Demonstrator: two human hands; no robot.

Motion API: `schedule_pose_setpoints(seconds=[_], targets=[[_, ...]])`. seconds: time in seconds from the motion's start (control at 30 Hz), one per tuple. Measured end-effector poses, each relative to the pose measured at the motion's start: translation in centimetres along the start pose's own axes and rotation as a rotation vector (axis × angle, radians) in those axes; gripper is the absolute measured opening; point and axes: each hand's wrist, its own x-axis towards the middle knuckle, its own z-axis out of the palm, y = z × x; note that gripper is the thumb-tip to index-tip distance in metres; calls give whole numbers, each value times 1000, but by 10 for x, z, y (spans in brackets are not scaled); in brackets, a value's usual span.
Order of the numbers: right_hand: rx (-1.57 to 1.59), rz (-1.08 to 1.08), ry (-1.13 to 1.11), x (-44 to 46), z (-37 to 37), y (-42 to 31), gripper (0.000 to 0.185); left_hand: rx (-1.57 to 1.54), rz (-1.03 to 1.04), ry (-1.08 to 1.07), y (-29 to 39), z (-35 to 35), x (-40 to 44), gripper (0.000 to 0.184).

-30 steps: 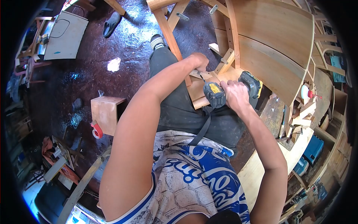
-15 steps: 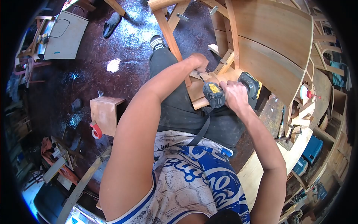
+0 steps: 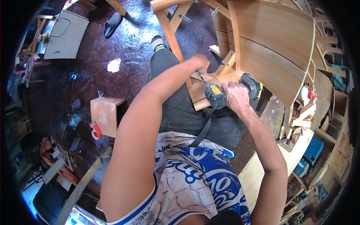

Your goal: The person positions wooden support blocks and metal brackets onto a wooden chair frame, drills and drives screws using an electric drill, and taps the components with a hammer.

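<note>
My right hand [image 3: 237, 96] is wrapped round the grip of a black and yellow cordless drill [image 3: 215, 95]. The drill's bit points away from me, at a small wooden piece [image 3: 202, 76] in the corner of a wooden furniture frame [image 3: 171, 39]. Right by the bit's tip is my left hand [image 3: 201, 63], its fingers curled down and closed against that corner. What the left fingers pinch is hidden. The frame leans over my legs, with slotted metal plates [image 3: 184, 18] fixed to its bars.
Large plywood panels [image 3: 275, 30] rise at the right of the frame. A wooden box [image 3: 104, 116] with a red tape dispenser [image 3: 96, 132] stands at left. Wood offcuts [image 3: 303, 119] and a hammer-like tool [image 3: 283, 127] lie at right. A grey clog [image 3: 112, 25] rests on the floor.
Almost nothing differs. The view has shifted very slightly; both hands and the drill keep their places at the frame's corner.
</note>
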Motion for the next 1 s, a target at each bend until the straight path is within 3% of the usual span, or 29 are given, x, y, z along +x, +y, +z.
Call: schedule_pose_setpoints(seconds=[0.27,0.33,0.43,0.83,1.0], targets=[[-31,2,-7,-1,2,2,33,-4,16,0,0,-1,0,29],[-18,-12,-4,-1,0,2,32,35,-34,-83,4,-6,-1,39],[-26,7,-10,-1,4,1,38,6,12,14,-1,1,1,28],[-27,-28,-15,1,1,5,30,-14,17,2,-1,1,0,33],[-40,-20,-16,2,11,8,36,20,23,3,-2,-2,-2,34]])
